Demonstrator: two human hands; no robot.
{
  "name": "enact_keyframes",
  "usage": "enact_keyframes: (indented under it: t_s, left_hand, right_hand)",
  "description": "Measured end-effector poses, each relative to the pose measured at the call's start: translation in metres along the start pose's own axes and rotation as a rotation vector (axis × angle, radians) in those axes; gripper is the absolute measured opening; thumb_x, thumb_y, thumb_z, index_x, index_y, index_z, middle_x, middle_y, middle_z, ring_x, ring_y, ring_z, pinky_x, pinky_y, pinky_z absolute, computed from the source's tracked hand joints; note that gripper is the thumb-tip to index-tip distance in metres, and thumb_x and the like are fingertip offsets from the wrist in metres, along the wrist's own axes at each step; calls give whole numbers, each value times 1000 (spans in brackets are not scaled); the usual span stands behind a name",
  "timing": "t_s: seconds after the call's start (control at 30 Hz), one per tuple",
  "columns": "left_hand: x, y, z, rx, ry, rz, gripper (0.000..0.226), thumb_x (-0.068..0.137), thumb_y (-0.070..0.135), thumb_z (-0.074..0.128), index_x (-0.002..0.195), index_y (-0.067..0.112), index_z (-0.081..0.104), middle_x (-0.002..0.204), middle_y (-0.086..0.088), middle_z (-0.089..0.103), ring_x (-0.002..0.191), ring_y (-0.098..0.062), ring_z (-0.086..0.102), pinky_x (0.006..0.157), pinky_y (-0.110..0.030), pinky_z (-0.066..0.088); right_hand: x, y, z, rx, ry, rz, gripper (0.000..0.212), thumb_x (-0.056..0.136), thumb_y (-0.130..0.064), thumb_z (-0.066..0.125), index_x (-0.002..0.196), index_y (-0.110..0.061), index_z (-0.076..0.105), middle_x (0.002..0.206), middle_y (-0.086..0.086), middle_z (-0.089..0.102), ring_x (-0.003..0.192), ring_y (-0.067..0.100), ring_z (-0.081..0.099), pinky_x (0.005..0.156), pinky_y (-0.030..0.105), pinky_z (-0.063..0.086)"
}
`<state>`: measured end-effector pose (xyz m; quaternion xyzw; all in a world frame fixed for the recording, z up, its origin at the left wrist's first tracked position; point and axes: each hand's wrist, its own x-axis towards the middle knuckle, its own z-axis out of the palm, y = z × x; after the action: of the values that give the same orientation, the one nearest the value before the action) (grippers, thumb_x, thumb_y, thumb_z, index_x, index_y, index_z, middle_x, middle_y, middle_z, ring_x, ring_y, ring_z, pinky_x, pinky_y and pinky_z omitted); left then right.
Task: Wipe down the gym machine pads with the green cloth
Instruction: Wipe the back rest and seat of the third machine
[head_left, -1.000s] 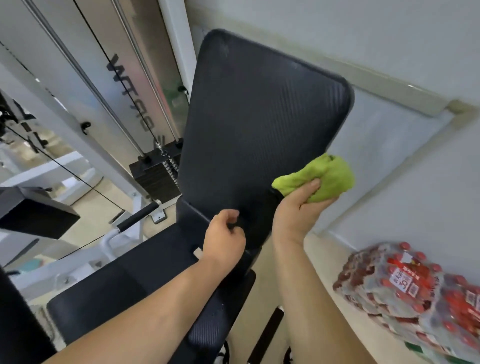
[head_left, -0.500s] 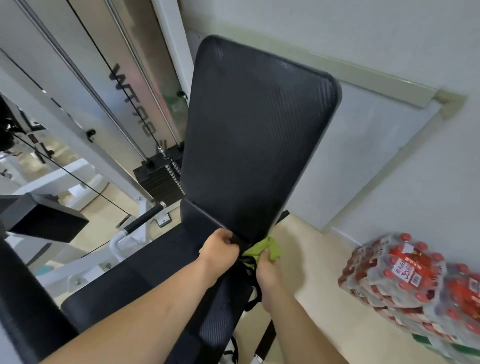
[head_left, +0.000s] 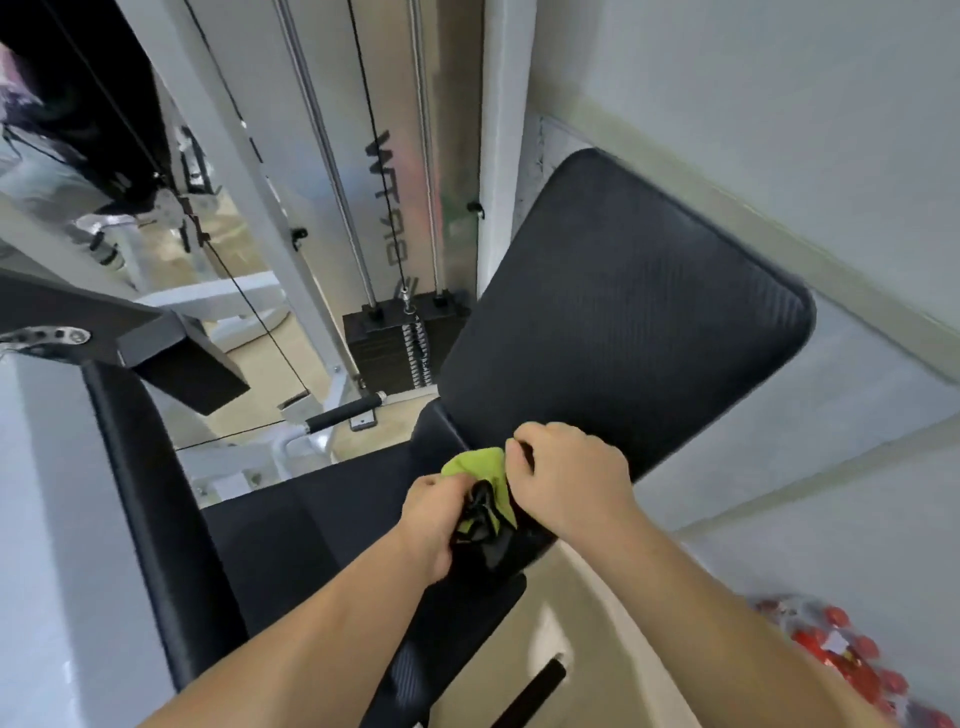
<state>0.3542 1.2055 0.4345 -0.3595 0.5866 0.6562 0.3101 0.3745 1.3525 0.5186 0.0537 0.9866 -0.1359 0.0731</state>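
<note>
- Since 0.5 s ago the view has swung, so the black textured back pad (head_left: 623, 322) now sits right of centre. Both hands have closed in together at its lower edge. The crumpled lime-green cloth (head_left: 478, 465), then at the pad's lower right corner, now lies between them.
- Lime-green cloth: at the junction of the back pad and the black seat pad (head_left: 311, 519), touching both hands. Only part of it shows. The rest is covered by the hands and by a black strap loop (head_left: 480, 512) lying across it.
- Right hand (head_left: 569, 480): fingers curled tight against the back pad's lower edge. The cloth's edge runs in under them, which reads as a pinch on the cloth. Fingertips hidden.
- Left hand (head_left: 431, 514): fingers curled into the bunch of cloth and strap, with the tips out of sight. Cannot tell whether it grips the cloth, the strap or neither.
- Motion blur across the whole frame; the pad's weave is soft.
- Behind: black weight stack (head_left: 389, 348) under steel guide rods, its right side hidden by the back pad.
- Reflective panel with dark lettering (head_left: 395, 208): the lettering runs vertically and looks reversed, and cannot be read in full.
- Left: black foam-gripped handle (head_left: 343, 413) on a white frame, and a long black padded bar (head_left: 150, 493), blurred along its length.
- Bottom right: shrink-wrapped pack of red-capped bottles (head_left: 841, 654) on the floor, cut off by the frame edge. Its labels cannot be made out.
</note>
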Motion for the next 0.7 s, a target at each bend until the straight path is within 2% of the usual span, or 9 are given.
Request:
enact_keyframes:
  t_s: [0.03,0.1,0.2,0.27,0.33,0.4,0.5,0.6,0.7]
  left_hand:
    - [4,3,-5,-24,88,-15,34,87,18,69,118,11,57,107,-19,71,90,-36,73,76,-50,63]
    - [15,9,-21,-105,236,-41,40,84,14,68,121,8,53,105,-20,68,87,-38,72,71,-49,63]
    - [30,11,-32,-126,300,-9,43,83,12,66,124,8,55,104,-17,67,87,-35,70,57,-37,60]
    - [39,10,-33,-140,307,25,37,86,12,67,120,13,53,102,-13,66,83,-29,69,54,-31,55]
    - [45,9,-31,-176,334,36,34,88,16,68,117,16,51,102,-10,65,84,-26,67,58,-31,55]
    - [57,5,-32,-203,370,20,37,85,21,70,117,16,52,101,-8,65,87,-25,68,68,-35,59]
    - [78,15,-30,-220,419,25,44,76,32,72,114,18,53,101,-7,66,88,-26,68,78,-43,62]
    - [104,38,-29,-182,471,114,37,81,36,68,112,21,53,101,0,65,90,-21,66,83,-38,59]
    - [146,55,-27,-11,395,273,33,84,33,58,117,34,57,105,8,67,100,-18,65,90,-34,52]
  right_hand:
    - [8,0,-6,-26,46,-94,29,103,-43,40,100,-27,65,91,-6,64,88,22,65,65,34,46]
    - [33,-2,-8,-35,29,-271,28,104,-40,42,101,-29,68,89,-9,61,90,15,61,67,33,51]
    - [66,-2,-5,-103,-31,-462,29,104,-36,43,100,-27,71,94,-11,60,95,14,57,73,33,54]
    - [86,-4,1,-136,-16,-559,29,104,-33,45,104,-24,73,99,-8,63,101,17,57,80,34,53]
    - [107,-11,10,-206,-7,-639,26,102,-30,51,105,-21,76,100,-4,66,102,20,60,91,35,52]
    - [131,-19,26,-300,14,-724,21,97,-29,62,100,-19,80,96,0,69,102,24,64,107,42,48]
    - [165,-38,49,-426,-45,-788,25,95,-35,66,110,-20,79,111,3,69,121,26,59,123,51,30]
    - [192,-59,68,-603,-217,-784,35,99,-37,57,129,-22,68,133,3,60,138,28,44,128,51,12]
    - [217,-62,88,-757,-235,-793,38,98,-38,57,133,-25,63,137,3,58,136,29,45,125,51,16]
